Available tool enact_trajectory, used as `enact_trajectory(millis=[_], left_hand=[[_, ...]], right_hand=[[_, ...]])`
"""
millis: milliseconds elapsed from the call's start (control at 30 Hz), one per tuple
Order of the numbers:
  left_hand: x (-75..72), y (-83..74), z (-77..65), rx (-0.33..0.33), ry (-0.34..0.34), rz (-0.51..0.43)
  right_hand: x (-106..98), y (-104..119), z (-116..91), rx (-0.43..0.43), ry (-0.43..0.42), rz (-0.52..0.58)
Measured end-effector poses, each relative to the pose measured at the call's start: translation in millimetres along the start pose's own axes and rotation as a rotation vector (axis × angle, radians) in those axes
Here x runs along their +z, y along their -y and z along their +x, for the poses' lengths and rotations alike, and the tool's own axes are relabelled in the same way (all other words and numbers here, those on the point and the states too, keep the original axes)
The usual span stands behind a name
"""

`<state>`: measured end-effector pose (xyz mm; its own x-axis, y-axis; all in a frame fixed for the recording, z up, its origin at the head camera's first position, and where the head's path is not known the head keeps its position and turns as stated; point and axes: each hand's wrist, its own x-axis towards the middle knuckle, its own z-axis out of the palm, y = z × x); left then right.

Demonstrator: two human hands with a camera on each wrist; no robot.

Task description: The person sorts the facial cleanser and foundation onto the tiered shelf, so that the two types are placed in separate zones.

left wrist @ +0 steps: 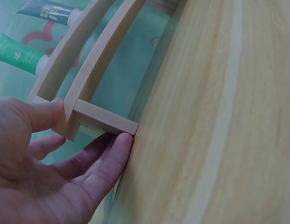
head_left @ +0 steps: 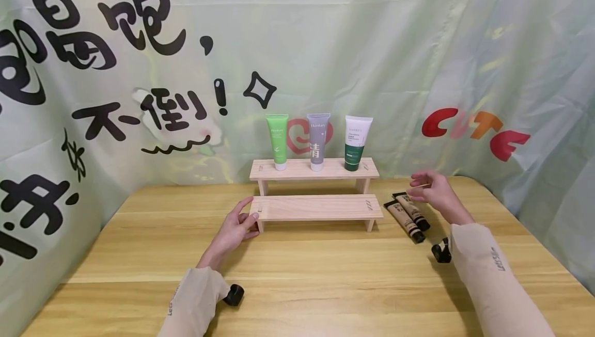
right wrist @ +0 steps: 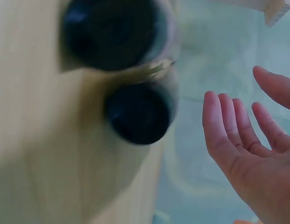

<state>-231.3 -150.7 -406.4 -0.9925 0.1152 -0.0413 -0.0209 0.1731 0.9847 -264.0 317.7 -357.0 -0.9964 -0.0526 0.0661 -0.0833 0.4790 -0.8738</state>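
Observation:
A two-tier wooden display stand point(head_left: 316, 208) stands on the table. At its left end my left hand point(head_left: 234, 226) holds the lower tier, thumb at the board's end and fingertips against the leg point(left wrist: 107, 116). On the upper tier stand a green tube point(head_left: 278, 141), a purple-grey tube point(head_left: 318, 141) and a white and dark-green tube point(head_left: 357, 143), caps down. Two beige tubes with black caps point(head_left: 404, 221) point(head_left: 411, 210) lie side by side right of the stand. My right hand point(head_left: 434, 192) hovers just above their far ends, fingers relaxed and holding nothing.
A printed cloth point(head_left: 372, 43) with black lettering and coloured letters hangs behind and beside the wooden table point(head_left: 325, 285). A small black device point(head_left: 234, 294) sits at the left wrist, and another black device point(head_left: 441, 251) at the right wrist.

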Motion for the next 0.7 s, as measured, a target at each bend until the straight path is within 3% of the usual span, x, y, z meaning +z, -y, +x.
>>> enact_trajectory(millis=[700], left_hand=[[0.7,-0.3,0.9,-0.006,-0.008,-0.004]], right_hand=[[-3,-24,-6,0.024,0.066,-0.088]])
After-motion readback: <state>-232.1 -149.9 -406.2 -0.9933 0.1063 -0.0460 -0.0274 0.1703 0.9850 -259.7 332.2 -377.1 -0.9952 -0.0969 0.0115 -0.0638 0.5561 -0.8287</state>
